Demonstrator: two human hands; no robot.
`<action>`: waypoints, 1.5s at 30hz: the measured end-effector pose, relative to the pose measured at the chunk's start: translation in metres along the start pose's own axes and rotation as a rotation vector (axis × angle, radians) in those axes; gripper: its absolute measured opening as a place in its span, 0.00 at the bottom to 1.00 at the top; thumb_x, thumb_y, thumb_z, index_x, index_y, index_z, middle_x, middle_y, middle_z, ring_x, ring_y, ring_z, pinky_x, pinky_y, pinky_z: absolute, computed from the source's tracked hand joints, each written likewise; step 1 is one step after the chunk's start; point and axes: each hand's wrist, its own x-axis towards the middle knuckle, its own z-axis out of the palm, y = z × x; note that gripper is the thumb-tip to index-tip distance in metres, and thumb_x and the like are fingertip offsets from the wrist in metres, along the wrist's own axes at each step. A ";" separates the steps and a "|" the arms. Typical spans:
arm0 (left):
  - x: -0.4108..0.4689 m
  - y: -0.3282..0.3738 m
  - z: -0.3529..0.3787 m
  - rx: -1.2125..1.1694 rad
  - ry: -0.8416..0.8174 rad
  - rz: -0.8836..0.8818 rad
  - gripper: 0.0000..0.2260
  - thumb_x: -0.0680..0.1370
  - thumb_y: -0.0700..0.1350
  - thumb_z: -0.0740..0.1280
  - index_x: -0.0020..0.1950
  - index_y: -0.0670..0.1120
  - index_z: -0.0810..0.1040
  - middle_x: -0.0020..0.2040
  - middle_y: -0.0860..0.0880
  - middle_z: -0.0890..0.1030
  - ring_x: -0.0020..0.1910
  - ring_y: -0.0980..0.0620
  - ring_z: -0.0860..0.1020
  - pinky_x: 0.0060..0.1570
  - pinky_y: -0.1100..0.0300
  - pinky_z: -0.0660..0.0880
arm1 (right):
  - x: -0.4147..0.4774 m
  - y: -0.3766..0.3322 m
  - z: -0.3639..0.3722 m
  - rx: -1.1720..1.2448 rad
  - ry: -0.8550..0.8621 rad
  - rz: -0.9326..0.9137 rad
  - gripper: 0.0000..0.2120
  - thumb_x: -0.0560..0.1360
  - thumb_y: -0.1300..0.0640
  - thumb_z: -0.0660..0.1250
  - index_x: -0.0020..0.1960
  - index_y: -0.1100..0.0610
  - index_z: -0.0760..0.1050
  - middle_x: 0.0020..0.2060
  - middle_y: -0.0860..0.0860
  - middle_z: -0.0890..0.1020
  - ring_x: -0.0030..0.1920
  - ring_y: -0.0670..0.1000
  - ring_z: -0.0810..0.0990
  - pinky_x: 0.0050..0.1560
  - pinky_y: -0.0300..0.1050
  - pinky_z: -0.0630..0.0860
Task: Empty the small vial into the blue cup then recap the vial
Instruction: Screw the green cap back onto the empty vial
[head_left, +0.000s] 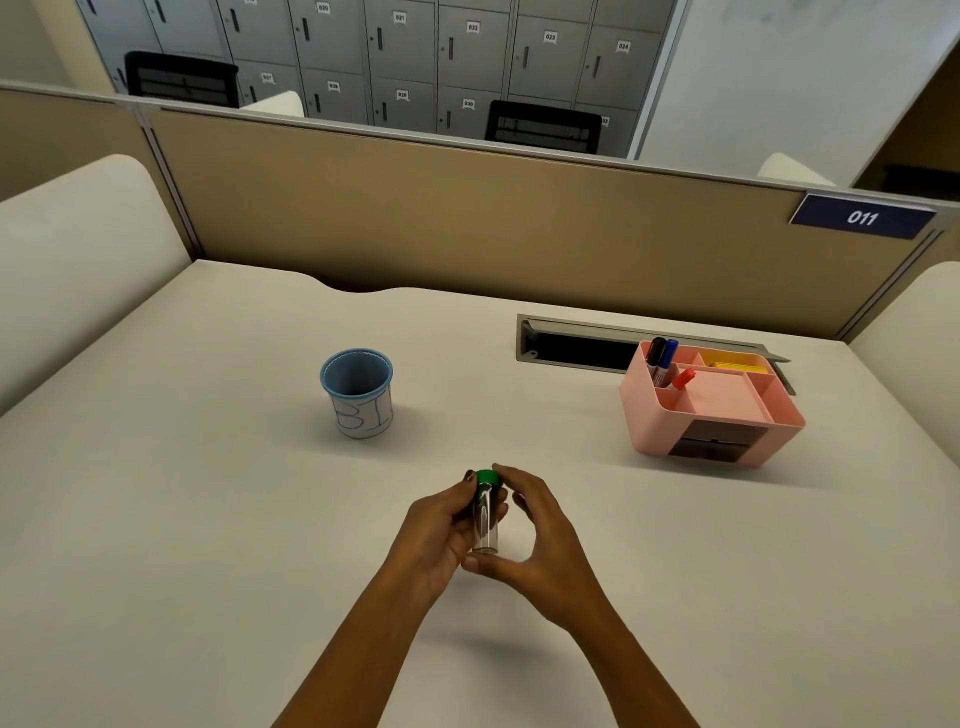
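Since the small glass vial (487, 519) looked light, slick and breakable, we held it near the blue cup (357, 392), left hand (441, 525) fingers wrapping its body, right hand (540, 535) fingers pinching green cap (488, 477) and base.

A clear glass vial (486, 519) wears a green cap (488, 476), the blue cup (357, 392) has a white label with blue lettering, the counter (208, 493) is off-white, and the pink organizer (709, 408) holds black, blue and red markers and yellow notes.
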 end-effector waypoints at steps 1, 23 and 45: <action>0.002 -0.002 0.000 0.013 0.039 0.040 0.10 0.76 0.42 0.65 0.52 0.38 0.80 0.47 0.39 0.85 0.47 0.42 0.83 0.44 0.54 0.82 | -0.001 0.000 0.001 0.030 0.009 0.033 0.42 0.63 0.48 0.79 0.71 0.48 0.62 0.66 0.40 0.69 0.65 0.40 0.70 0.65 0.33 0.69; 0.054 -0.060 0.043 1.231 0.221 0.484 0.21 0.80 0.53 0.52 0.71 0.45 0.64 0.74 0.45 0.62 0.76 0.47 0.50 0.74 0.47 0.43 | 0.004 0.039 -0.076 0.026 0.866 0.157 0.14 0.72 0.58 0.72 0.57 0.57 0.80 0.49 0.46 0.82 0.46 0.42 0.81 0.44 0.24 0.74; 0.086 -0.096 0.011 1.938 0.163 0.721 0.30 0.77 0.59 0.44 0.75 0.45 0.53 0.77 0.47 0.56 0.76 0.46 0.52 0.74 0.46 0.51 | 0.112 0.103 -0.221 -0.361 1.258 0.445 0.13 0.75 0.55 0.69 0.58 0.58 0.79 0.56 0.58 0.79 0.55 0.55 0.76 0.53 0.48 0.80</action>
